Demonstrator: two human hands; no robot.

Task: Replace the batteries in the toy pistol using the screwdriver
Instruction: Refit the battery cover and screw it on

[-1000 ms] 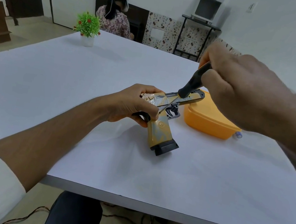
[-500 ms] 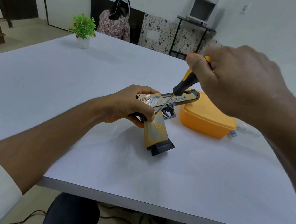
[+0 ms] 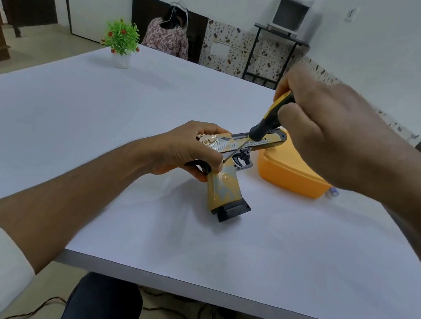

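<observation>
So the pistol [image 3: 227, 167] sits mid-frame on the white table [image 3: 256, 263], lying on its side. The left hand [image 3: 186, 150] has its fingers curled round the rear end, where slide meets grip, most likely pinning it down so it can't twist while the screw gets worked. The right hand [image 3: 326, 133], coming in from the upper right, is wrapped around the handle of the screwdriver [image 3: 268, 119], fingers closed tight on it. The shaft slants down and to the left, and the tip looks like it lands on the pistol's side just above the grip, right next to the left thumb. I'd guess that's the battery cover screw, but it's too small to actually see.

Orientation: the barrel's long axis runs from the centre towards the upper right, muzzle ending near the orange box [image 3: 292, 175] that sits just beside it. The grip points down-right in the frame, its black base nearest the viewer.

There's a small bluish thing past the box at the right edge; I can't make out what it is.
</observation>
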